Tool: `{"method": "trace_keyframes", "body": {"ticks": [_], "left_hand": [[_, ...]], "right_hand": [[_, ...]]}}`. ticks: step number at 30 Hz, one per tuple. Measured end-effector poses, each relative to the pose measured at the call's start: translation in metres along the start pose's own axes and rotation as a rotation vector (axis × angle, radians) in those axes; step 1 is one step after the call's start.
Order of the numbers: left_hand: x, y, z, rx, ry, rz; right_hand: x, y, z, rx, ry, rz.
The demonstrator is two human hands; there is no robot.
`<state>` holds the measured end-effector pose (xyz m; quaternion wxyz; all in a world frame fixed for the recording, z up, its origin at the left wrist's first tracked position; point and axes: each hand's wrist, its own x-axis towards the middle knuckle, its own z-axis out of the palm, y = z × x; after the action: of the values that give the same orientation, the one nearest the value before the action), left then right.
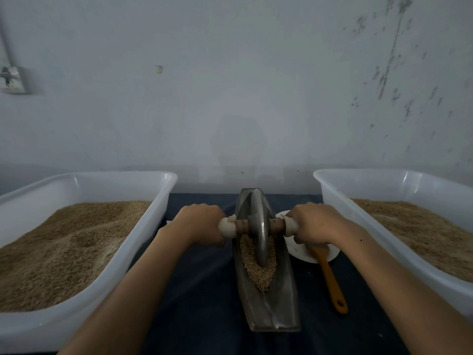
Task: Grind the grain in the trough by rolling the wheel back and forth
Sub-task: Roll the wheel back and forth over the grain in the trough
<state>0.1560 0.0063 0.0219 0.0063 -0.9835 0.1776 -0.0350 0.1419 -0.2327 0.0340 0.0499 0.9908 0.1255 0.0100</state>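
Note:
A long grey boat-shaped trough (286,298) lies lengthways in front of me on a dark cloth. Grain (258,271) fills its near half. A grey metal wheel (259,226) stands upright in the trough, in its far half, its lower edge in the grain. A wooden axle with pale wrapped ends runs through the wheel. My left hand (199,224) grips the left end of the axle. My right hand (314,224) grips the right end.
Two large white tubs holding grain flank the trough, one on the left (143,234) and one on the right (332,185). A white plate (299,249) and an orange-handled tool (331,283) lie just right of the trough. A pale wall stands close behind.

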Motion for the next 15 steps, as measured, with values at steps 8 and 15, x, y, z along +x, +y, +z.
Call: {"method": "trace_keyframes", "body": {"ticks": [8,15], "left_hand": [[0.001,0.001,0.011,0.067,0.246,-0.049],[-0.001,0.000,0.006,0.025,0.096,-0.029]], "right_hand": [[0.005,-0.003,0.018,0.010,0.300,0.029],[0.001,-0.004,0.012,0.005,0.202,0.024]]}}
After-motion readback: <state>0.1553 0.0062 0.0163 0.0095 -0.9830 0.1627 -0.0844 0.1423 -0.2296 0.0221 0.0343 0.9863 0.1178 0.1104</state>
